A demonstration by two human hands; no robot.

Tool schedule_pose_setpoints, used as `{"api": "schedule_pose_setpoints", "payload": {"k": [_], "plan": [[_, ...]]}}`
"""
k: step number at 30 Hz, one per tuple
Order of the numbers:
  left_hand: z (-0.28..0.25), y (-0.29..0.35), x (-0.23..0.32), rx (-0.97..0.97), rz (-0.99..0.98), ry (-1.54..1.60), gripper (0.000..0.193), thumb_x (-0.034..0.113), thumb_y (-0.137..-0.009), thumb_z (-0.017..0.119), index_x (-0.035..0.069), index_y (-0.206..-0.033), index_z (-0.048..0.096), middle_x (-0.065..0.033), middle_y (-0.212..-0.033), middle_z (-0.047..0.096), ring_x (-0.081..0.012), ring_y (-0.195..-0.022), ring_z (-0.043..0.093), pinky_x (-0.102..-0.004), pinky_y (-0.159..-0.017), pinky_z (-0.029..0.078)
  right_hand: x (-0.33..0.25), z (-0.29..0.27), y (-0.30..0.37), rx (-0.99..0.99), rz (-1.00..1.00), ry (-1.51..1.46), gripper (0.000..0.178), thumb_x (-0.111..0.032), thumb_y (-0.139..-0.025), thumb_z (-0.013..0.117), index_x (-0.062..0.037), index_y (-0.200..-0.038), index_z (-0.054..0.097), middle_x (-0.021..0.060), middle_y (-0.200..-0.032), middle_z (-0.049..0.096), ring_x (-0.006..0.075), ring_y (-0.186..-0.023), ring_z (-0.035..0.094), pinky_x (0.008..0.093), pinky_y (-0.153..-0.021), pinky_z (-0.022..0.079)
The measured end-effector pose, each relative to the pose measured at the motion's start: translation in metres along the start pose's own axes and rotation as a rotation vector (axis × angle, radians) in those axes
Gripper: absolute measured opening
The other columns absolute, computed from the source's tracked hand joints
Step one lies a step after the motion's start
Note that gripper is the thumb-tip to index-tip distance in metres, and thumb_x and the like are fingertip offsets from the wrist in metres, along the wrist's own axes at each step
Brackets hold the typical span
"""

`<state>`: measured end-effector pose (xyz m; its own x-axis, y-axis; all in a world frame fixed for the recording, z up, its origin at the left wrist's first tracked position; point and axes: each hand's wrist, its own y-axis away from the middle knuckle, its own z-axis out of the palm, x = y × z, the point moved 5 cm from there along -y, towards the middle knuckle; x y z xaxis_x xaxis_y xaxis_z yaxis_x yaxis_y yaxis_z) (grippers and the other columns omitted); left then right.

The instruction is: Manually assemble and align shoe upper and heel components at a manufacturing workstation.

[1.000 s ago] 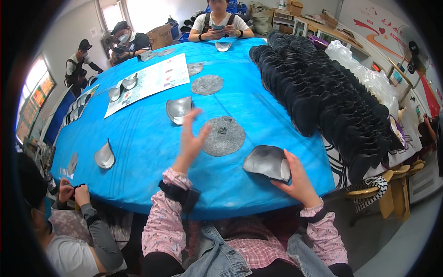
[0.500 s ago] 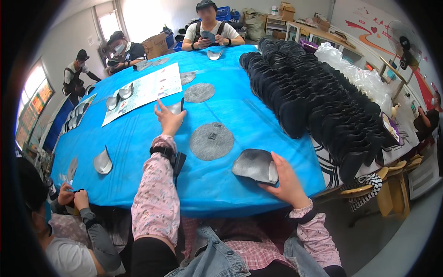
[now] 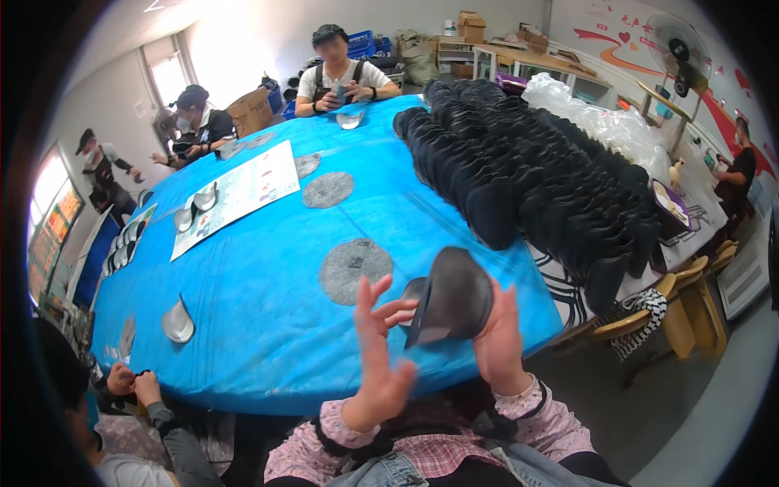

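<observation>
My right hand (image 3: 501, 341) grips a curved, shell-like dark grey piece (image 3: 453, 296) by its right side, standing it up over the table's near edge. To its left, my left hand (image 3: 380, 357) is open, slightly blurred, with fingers spread and their tips by the piece's left edge. A second grey, silvery edge (image 3: 414, 289) shows behind those fingertips; whether it is a separate piece I cannot tell. Just beyond lies a round grey felt disc (image 3: 355, 276) with a small dark patch on it. A silver curved piece (image 3: 178, 321) rests on the table at left.
A blue cloth (image 3: 243, 341) covers the table. Many black curved pieces (image 3: 519, 178) are stacked in rows at right, beside clear plastic bags (image 3: 576, 105). A printed sheet (image 3: 251, 191) bears two silver pieces. Co-workers sit across (image 3: 345, 81) and close at left (image 3: 138, 385).
My left hand has drawn back from mid-table to beside my right hand, and the silver piece by it has left that spot. My right hand has raised a curved piece. The view shifted right.
</observation>
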<state>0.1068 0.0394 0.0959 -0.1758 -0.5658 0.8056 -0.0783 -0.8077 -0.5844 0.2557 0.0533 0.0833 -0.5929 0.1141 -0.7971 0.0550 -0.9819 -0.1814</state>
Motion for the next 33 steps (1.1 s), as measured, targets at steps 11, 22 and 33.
{"api": "schedule_pose_setpoints", "payload": {"k": [11,22,33], "plan": [[-0.006,0.018,-0.023,-0.119,-0.585,0.452,0.078,0.064,-0.09,0.025,-0.002,-0.128,0.043,-0.0166,-0.127,0.05,-0.0251,-0.111,0.054,-0.0375,-0.1,0.038,-0.013,0.032,0.05,-0.32,-0.537,0.962,0.093,-0.049,-0.084,0.059,0.0035,-0.143,0.011,0.0232,-0.148,0.014,0.0365,-0.137,0.018,0.0432,-0.11,0.017],[-0.011,-0.009,-0.003,0.109,-0.371,0.851,0.059,0.05,-0.092,0.038,0.004,-0.129,0.043,-0.0143,-0.118,0.057,-0.0263,-0.108,0.055,-0.0404,-0.099,0.041,0.003,0.046,0.049,-0.428,-0.569,0.827,0.116,-0.036,-0.068,0.078,0.0011,-0.144,-0.001,0.0235,-0.146,0.013,0.0391,-0.132,0.022,0.0438,-0.109,0.021],[-0.063,0.004,-0.035,0.067,-0.35,0.945,0.044,0.037,-0.099,0.034,0.012,-0.134,0.039,-0.0102,-0.127,0.052,-0.0256,-0.113,0.052,-0.0399,-0.104,0.035,0.022,0.051,0.043,-0.486,-0.399,0.759,0.108,-0.035,-0.072,0.076,0.0026,-0.143,0.004,0.0236,-0.134,0.031,0.0371,-0.121,0.035,0.0427,-0.104,0.028]]}}
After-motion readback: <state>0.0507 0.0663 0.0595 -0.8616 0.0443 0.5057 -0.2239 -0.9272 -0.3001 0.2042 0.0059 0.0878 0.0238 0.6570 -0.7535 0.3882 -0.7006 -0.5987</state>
